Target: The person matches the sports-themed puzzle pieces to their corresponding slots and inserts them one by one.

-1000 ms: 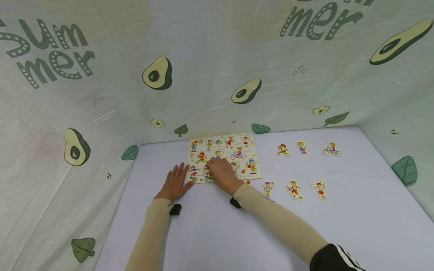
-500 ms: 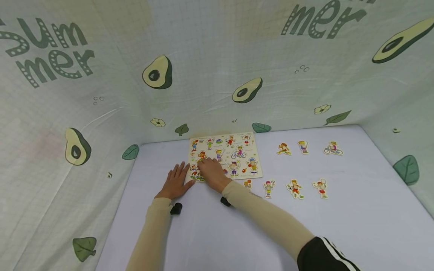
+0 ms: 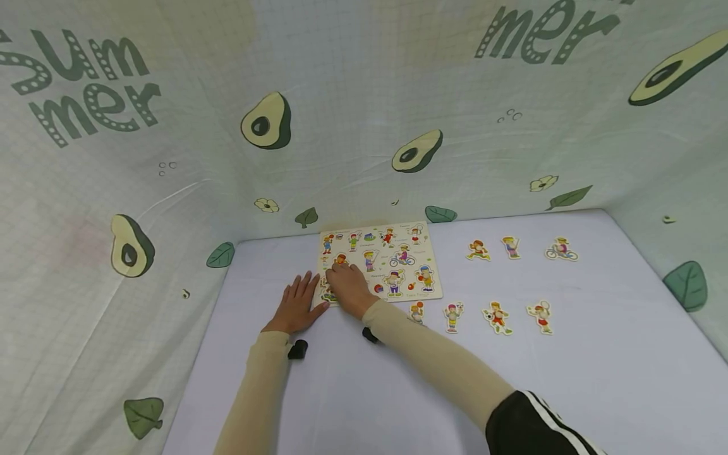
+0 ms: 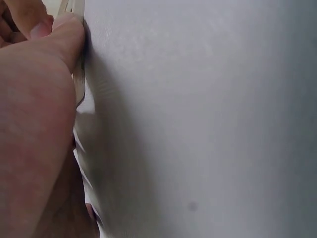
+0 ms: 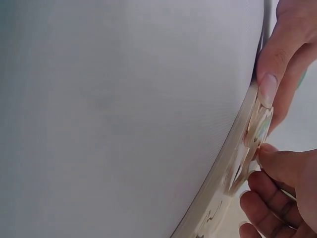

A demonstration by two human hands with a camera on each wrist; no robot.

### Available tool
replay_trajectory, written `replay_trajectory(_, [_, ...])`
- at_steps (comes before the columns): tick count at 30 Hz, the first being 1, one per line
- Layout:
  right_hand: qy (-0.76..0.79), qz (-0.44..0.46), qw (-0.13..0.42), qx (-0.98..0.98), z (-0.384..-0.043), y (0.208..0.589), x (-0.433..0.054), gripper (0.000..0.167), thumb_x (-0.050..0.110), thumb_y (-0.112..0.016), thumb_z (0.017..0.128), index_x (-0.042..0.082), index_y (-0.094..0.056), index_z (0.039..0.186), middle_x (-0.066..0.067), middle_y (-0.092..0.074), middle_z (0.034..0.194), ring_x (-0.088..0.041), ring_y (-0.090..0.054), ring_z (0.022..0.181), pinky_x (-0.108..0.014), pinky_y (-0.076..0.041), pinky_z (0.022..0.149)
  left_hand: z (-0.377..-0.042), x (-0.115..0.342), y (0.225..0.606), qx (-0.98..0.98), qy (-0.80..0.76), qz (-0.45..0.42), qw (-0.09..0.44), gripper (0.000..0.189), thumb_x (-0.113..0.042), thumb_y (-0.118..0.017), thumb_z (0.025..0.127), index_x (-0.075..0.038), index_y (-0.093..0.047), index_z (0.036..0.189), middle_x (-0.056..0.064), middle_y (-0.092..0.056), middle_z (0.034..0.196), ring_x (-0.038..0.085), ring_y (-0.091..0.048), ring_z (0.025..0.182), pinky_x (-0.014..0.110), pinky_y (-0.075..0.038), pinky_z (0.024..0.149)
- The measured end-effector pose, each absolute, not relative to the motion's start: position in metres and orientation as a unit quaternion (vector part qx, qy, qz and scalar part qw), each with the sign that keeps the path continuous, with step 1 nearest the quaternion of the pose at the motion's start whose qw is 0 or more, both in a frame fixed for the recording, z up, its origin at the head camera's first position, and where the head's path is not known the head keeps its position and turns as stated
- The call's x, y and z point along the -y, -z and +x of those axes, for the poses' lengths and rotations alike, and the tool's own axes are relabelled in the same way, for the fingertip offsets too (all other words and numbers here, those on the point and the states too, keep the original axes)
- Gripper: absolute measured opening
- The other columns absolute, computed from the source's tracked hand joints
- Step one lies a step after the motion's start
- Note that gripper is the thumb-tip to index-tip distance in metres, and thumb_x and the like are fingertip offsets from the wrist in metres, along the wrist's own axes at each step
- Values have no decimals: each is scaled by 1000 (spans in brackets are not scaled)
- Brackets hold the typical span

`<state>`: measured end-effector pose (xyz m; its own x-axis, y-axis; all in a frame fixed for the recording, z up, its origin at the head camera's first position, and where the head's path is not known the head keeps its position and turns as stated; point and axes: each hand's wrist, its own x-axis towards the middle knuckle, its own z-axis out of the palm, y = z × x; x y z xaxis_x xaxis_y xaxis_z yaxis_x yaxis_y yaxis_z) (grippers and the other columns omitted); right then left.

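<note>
A cream wooden puzzle board with printed sports figures lies at the back of the table. My left hand rests spread at its left side, thumb on the near left corner. My right hand is over the board's lower left part, hiding the figures beneath. In the right wrist view, its thumb and curled fingers pinch a small puzzle piece close over the board, beside my left thumb. The left wrist view shows my left hand large, with right fingertips beyond it.
Right of the board lie loose pieces: a runner, a figure with a stick, a cyclist, a soccer player, a racket player and several others. A printed cloth wall stands behind the table.
My right hand has slid left across the board toward my left thumb, uncovering figures in the middle and lower right. The left hand stays in place on the board's edge.
</note>
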<state>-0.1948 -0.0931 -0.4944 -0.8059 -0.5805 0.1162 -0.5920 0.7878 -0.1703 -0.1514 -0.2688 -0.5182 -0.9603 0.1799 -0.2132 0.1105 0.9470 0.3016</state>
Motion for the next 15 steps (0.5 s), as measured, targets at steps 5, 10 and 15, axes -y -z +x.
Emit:
replay_trajectory(5, [-77, 310, 21, 947, -197, 494, 98, 25, 16, -70, 104, 11, -72, 128, -5, -71, 126, -22, -67, 120, -40, -54, 105, -151, 267, 516, -980, -144, 71, 119, 80, -44, -59, 107, -3, -24, 167, 24, -14, 175, 49, -9, 161, 66, -7, 129])
replay_trajectory(10, [-60, 315, 12, 947, -199, 496, 103, 29, 15, -70, 103, 11, -71, 132, -5, -70, 129, -22, -66, 123, -40, -52, 109, -151, 266, 514, -979, -145, 72, 121, 80, -41, -61, 106, -1, -25, 166, 25, -15, 174, 50, -10, 160, 67, -8, 128])
replay_trajectory(15, [-64, 322, 10, 945, -201, 498, 107, 29, 13, -70, 103, 11, -71, 132, -5, -71, 128, -21, -66, 123, -41, -51, 110, -152, 268, 516, -978, -143, 72, 130, 82, -42, -60, 107, -2, -22, 167, 24, -12, 175, 49, -8, 161, 66, -6, 129])
